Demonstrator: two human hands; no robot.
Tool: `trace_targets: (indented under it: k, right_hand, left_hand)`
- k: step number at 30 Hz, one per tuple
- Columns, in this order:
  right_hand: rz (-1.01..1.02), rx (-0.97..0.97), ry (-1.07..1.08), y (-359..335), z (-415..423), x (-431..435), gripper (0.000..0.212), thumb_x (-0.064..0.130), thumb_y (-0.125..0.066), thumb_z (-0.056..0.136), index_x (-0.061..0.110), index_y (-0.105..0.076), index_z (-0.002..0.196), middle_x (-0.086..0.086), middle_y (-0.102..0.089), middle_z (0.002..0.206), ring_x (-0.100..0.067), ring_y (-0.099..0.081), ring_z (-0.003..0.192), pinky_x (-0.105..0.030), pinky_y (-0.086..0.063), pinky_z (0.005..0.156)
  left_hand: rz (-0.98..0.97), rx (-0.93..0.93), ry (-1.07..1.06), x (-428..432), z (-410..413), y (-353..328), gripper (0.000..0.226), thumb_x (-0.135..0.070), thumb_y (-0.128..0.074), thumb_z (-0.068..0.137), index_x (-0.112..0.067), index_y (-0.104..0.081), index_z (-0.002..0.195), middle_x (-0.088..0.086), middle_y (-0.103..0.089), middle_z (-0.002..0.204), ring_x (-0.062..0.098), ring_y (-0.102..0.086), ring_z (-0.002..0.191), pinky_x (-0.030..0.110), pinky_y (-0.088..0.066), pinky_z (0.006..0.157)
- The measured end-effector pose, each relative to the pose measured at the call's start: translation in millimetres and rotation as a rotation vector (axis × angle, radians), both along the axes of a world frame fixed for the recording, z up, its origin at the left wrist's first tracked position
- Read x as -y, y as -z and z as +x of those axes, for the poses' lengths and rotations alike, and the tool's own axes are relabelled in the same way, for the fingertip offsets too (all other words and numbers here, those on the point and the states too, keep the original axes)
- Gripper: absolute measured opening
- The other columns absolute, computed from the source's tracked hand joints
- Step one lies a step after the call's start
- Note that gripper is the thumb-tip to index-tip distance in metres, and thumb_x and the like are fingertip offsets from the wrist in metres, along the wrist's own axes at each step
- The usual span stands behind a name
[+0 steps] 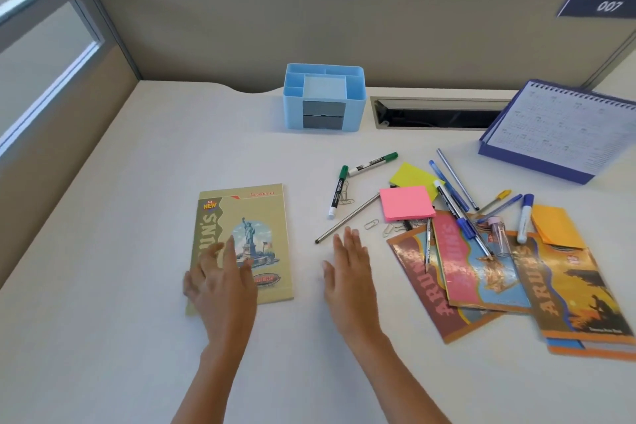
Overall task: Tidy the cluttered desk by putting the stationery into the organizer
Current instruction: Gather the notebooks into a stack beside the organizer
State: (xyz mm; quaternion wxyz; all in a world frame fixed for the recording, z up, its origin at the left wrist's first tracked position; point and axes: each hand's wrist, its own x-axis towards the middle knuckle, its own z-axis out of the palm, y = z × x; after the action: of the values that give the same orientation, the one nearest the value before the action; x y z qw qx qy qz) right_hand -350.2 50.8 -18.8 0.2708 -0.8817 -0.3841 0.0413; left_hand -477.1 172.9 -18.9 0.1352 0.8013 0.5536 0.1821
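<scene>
Nearest, the left hand (220, 282) is hovering over the near left corner of a green notebook (254, 217), fingers spread and straight, holding nothing; blur is hiding whether it is touching the cover. Just right of it, the right hand (347, 272) is stretching flat above the bare desk (103, 251), fingers straight and close together, empty, its fingertips near the dark tip of a pencil (347, 218).

The green notebook is lying flat near the desk's middle, apart from the clutter. Toward the near right corner, three more notebooks (478, 272) are lying fanned and overlapping, with pens (457, 179) and a blue marker (525, 217) strewn across them. Paperclips (371, 224) are lying between the pencil and this heap. A pink pad (406, 203) is sitting at the heap's far edge, a yellow pad (411, 177) is touching it behind, and an orange pad (555, 225) is lying at the right. Two green markers (339, 191) are lying left of the yellow pad.

Farther back, the organizer (323, 96) is standing upright at the far edge, well apart from the stationery. A cable slot (437, 112) is running between it and a calendar (564, 127) at the far right corner.
</scene>
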Motion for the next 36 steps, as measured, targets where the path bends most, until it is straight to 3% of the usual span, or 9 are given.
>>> trace_targets:
  k: [5, 12, 16, 18, 21, 24, 28, 33, 36]
  right_hand:
    - [-0.137, 0.072, 0.429, 1, 67, 105, 0.044, 0.016, -0.051, 0.096, -0.003, -0.047, 0.136, -0.023, -0.034, 0.150, -0.037, -0.024, 0.143, -0.050, -0.022, 0.116]
    - [-0.349, -0.011, 0.437, 8, 39, 133, 0.069, 0.044, -0.017, 0.093, 0.000, -0.036, 0.144, -0.020, -0.029, 0.154, -0.034, -0.020, 0.145, -0.046, -0.020, 0.116]
    - [-0.234, 0.028, 0.375, 6, -6, 130, 0.055, 0.031, -0.032, 0.092, -0.005, -0.064, 0.117, -0.025, -0.060, 0.126, -0.042, -0.058, 0.117, -0.042, -0.045, 0.099]
    - [-0.125, 0.076, 0.339, 7, -18, 132, 0.035, 0.013, -0.058, 0.082, -0.005, -0.069, 0.109, -0.025, -0.064, 0.119, -0.042, -0.062, 0.109, -0.029, -0.037, 0.099]
    - [-0.049, 0.015, 0.416, 4, -3, 148, 0.051, -0.007, -0.083, 0.061, -0.005, -0.068, 0.110, -0.025, -0.063, 0.119, -0.045, -0.062, 0.107, -0.035, -0.048, 0.091]
    - [-0.152, -0.025, 0.600, -3, 24, 169, 0.058, 0.010, -0.086, 0.066, -0.008, -0.063, 0.116, -0.030, -0.057, 0.118, -0.049, -0.051, 0.105, -0.050, -0.044, 0.091]
    - [-0.276, -0.184, 0.710, -6, 37, 177, 0.067, 0.041, -0.076, 0.076, 0.001, -0.054, 0.126, -0.021, -0.049, 0.119, -0.036, -0.039, 0.107, -0.045, -0.038, 0.089]
    - [-0.210, -0.349, 0.741, -11, 49, 169, 0.069, 0.042, -0.078, 0.074, 0.003, -0.052, 0.124, -0.018, -0.053, 0.114, -0.037, -0.044, 0.109, -0.041, -0.037, 0.091]
    - [-0.091, -0.462, 0.776, -11, 52, 170, 0.058, 0.036, -0.082, 0.070, 0.009, -0.056, 0.115, -0.013, -0.059, 0.104, -0.035, -0.053, 0.103, -0.038, -0.044, 0.083]
  left_hand:
    - [-0.002, 0.180, 0.416, 98, 49, -1, 0.037, -0.019, -0.074, 0.082, -0.017, -0.067, 0.118, 0.004, -0.064, 0.111, 0.030, -0.061, 0.097, 0.052, -0.047, 0.092]
    - [-0.060, 0.192, 0.626, 158, 94, -3, 0.027, -0.021, -0.077, 0.080, -0.022, -0.073, 0.107, -0.006, -0.069, 0.106, 0.020, -0.066, 0.097, 0.047, -0.050, 0.094]
    - [-0.167, 0.118, 0.593, 163, 94, 0, 0.024, -0.026, -0.064, 0.089, -0.024, -0.070, 0.113, -0.007, -0.066, 0.115, 0.020, -0.060, 0.106, 0.040, -0.041, 0.100]
    - [-0.189, 0.075, 0.558, 162, 89, 2, 0.029, -0.029, -0.063, 0.089, -0.025, -0.068, 0.117, -0.006, -0.063, 0.118, 0.021, -0.057, 0.110, 0.039, -0.038, 0.100]
    - [-0.179, 0.001, 0.519, 161, 83, 1, 0.034, -0.037, -0.069, 0.084, -0.027, -0.068, 0.116, -0.004, -0.061, 0.115, 0.023, -0.056, 0.107, 0.041, -0.040, 0.098]
    - [-0.116, -0.053, 0.478, 167, 81, 0, 0.043, -0.039, -0.082, 0.070, -0.022, -0.072, 0.108, 0.000, -0.064, 0.102, 0.027, -0.061, 0.094, 0.046, -0.048, 0.089]
    - [-0.116, -0.098, 0.437, 174, 87, -1, 0.049, -0.035, -0.083, 0.069, -0.022, -0.069, 0.115, 0.002, -0.063, 0.104, 0.029, -0.061, 0.094, 0.052, -0.047, 0.093]
    - [-0.120, -0.117, 0.387, 182, 95, -1, 0.045, -0.027, -0.079, 0.075, -0.019, -0.067, 0.118, 0.005, -0.065, 0.103, 0.030, -0.063, 0.091, 0.052, -0.044, 0.097]
    - [-0.225, -0.176, 0.350, 182, 98, -4, 0.046, -0.034, -0.054, 0.094, -0.028, -0.046, 0.138, -0.003, -0.056, 0.122, 0.021, -0.058, 0.106, 0.040, -0.028, 0.110]
